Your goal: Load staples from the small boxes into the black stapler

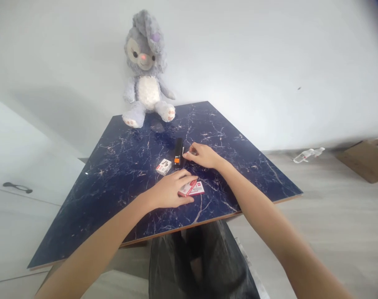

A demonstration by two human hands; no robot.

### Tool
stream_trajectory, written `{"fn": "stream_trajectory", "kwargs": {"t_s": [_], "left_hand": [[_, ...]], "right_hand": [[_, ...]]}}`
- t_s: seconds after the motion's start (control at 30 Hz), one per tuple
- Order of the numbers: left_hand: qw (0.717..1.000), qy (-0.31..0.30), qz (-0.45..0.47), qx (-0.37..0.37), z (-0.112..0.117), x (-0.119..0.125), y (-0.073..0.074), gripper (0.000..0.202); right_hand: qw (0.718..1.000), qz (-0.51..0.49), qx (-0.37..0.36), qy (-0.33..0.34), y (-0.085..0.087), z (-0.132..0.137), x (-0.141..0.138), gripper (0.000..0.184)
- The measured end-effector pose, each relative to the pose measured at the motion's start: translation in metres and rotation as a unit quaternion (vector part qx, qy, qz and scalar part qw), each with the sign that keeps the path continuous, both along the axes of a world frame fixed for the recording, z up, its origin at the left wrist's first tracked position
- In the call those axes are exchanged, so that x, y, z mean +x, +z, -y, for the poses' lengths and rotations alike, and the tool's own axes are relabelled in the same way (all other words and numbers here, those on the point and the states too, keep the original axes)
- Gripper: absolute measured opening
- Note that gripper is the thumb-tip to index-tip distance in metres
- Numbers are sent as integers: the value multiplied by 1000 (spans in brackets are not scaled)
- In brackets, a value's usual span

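A black stapler with an orange part at its near end rests on the dark blue marbled table. My right hand is at the stapler's right side, thumb and finger pinched together; what lies between them is too small to make out. My left hand has its thumb and fingers around a small red-and-white box. A second red-and-white box lies partly beneath that one, on its right. Just left of the stapler sits a small white box with a dark picture printed on it.
A grey plush rabbit sits at the table's back edge against the wall. On the floor to the right are clear plastic bottles and a cardboard box. A white cabinet with a dark handle stands at the left.
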State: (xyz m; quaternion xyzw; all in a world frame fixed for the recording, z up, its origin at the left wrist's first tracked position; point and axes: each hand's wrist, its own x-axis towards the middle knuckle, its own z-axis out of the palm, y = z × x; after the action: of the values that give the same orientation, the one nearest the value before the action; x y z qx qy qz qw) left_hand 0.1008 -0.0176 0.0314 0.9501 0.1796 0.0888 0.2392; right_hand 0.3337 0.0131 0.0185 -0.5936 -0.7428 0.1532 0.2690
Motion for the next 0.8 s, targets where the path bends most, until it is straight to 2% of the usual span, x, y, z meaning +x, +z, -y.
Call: {"fn": "stream_trajectory", "kwargs": {"t_s": [0.17, 0.33, 0.4, 0.47, 0.53, 0.6, 0.67, 0.73, 0.8], "left_hand": [[998, -52, 14, -20, -1, -2, 0, 69], [995, -51, 80, 29, 4, 11, -15, 41], [993, 4, 84, 80, 3, 13, -19, 36], [984, 89, 80, 131, 0, 12, -20, 35], [978, 133, 73, 142, -4, 7, -17, 39], [986, 108, 66, 109, -9, 0, -10, 52], [996, 52, 47, 51, -15, -8, -2, 64], [1000, -1, 14, -8, -20, -15, 5, 68], [999, -24, -14, -42, -22, -18, 8, 68]], "right_hand": [[1000, 2, 1, 0, 1, 0, 0, 41], [1000, 5, -1, 3, 0, 0, 0, 41], [1000, 4, 3, -2, -1, -1, 0, 41], [1000, 3, 7, -5, -2, -2, -1, 41], [1000, 3, 5, -7, -3, -2, -1, 42], [1000, 5, 1, -10, -3, -3, -1, 42], [1000, 9, -1, -9, -3, -3, -1, 43], [1000, 11, -1, -8, -2, -2, -1, 42], [1000, 12, -2, -6, -1, -2, -2, 42]]}}
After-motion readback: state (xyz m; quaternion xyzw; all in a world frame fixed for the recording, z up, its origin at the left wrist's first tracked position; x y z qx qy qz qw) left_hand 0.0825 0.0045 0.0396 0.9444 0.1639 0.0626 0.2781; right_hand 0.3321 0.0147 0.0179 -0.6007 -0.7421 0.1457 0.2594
